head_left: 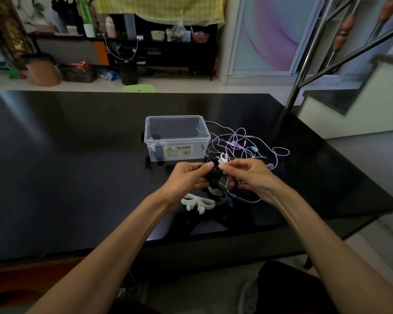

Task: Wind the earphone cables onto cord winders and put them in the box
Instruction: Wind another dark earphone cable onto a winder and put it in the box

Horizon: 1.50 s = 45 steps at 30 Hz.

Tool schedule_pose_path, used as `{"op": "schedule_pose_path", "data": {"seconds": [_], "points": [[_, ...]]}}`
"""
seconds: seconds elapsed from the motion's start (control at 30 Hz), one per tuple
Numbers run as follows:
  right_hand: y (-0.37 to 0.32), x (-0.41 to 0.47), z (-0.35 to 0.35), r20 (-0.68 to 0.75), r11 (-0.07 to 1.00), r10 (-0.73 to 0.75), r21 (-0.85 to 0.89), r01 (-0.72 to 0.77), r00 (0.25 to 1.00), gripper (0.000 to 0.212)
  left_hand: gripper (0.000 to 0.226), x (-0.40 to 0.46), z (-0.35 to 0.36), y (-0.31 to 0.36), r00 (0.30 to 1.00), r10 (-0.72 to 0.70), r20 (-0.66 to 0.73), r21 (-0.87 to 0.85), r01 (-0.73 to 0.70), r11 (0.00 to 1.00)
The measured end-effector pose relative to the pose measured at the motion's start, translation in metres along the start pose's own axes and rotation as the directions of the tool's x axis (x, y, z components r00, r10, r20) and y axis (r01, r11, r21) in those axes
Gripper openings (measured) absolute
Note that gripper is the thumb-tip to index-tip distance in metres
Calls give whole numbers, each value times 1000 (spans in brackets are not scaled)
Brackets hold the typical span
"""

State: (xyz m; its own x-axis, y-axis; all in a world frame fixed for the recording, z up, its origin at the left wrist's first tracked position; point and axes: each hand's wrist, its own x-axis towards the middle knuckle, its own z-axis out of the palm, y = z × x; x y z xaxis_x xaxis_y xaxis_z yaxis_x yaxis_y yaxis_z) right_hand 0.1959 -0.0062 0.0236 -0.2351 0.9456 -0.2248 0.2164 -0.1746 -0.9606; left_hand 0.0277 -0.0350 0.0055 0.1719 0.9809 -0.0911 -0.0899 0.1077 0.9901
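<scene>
A black cord winder (pixel 214 175) is held upright above the black table (pixel 77 166), between the two hands and just in front of the clear plastic box (pixel 176 138). It is gripped by the left hand (pixel 186 180), whose fingers are curled round its lower part while the thumb is laid along the top, its tip pressed near the winder's upper end. The right hand (pixel 247 175) is brought in from the opposite side with its fingers bent; the thumb and forefinger are pinched together right at the winder's top, on what appears to be a thin cable, though the cable itself cannot be made out between the fingertips. Both forearms are stretched forward and angled inward, so that the hands nearly meet.

A white cord winder (pixel 222 157) is seen just beyond the fingertips, partly hidden by them. Another white winder (pixel 199 202) lies flat on the table below the left wrist. A tangle of earphone cables (pixel 243 146), purple, pale blue and white, is spread on the table beyond the right hand's knuckles and beside the box. A dark item (pixel 158 146) is seen inside the box at its left wall; what it is cannot be told. A white label is carried on the near wall of the box.
</scene>
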Motion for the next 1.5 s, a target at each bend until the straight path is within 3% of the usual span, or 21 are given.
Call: {"op": "schedule_pose_path", "data": {"seconds": [0.27,0.4,0.6,0.73,0.8,0.87,0.93,1.03,1.23,1.33,1.43,1.5], "points": [[-11,-7,-7,33,1000,-26,10,26,999,15,49,1,-10,21,965,-220,141,-210,246,946],[-11,-4,-8,99,996,37,76,-44,994,21,28,0,-14,20,964,-214,160,-246,249,937],[-7,-1,-4,209,995,22,90,-42,978,12,25,0,-21,17,953,-219,208,-306,276,911],[-6,5,4,185,985,-13,172,-19,983,12,20,2,-17,18,977,-174,125,-398,210,893],[-5,8,9,98,997,-50,65,44,994,15,18,4,-15,17,984,-171,49,-450,175,876],[-3,10,13,14,972,-140,-187,140,990,20,17,5,-14,16,986,-169,1,-458,151,876],[-1,11,14,-59,879,-255,-431,205,965,23,17,6,-11,14,987,-160,-28,-442,131,887],[0,10,8,-81,757,-321,-621,204,944,24,17,9,-10,10,986,-137,-90,-429,86,899],[-1,-3,18,52,453,-402,-856,248,914,26,28,9,-1,1,967,12,-254,-180,-59,982],[-7,-9,21,103,284,-455,-925,253,885,26,23,9,3,-1,949,84,-303,-21,-95,995],[-10,-14,22,155,237,-418,-932,273,895,25,11,11,-1,-6,939,165,-300,269,-83,959],[-12,-16,22,182,217,-409,-932,290,894,25,18,12,-4,-7,932,171,-319,423,-22,906]]}}
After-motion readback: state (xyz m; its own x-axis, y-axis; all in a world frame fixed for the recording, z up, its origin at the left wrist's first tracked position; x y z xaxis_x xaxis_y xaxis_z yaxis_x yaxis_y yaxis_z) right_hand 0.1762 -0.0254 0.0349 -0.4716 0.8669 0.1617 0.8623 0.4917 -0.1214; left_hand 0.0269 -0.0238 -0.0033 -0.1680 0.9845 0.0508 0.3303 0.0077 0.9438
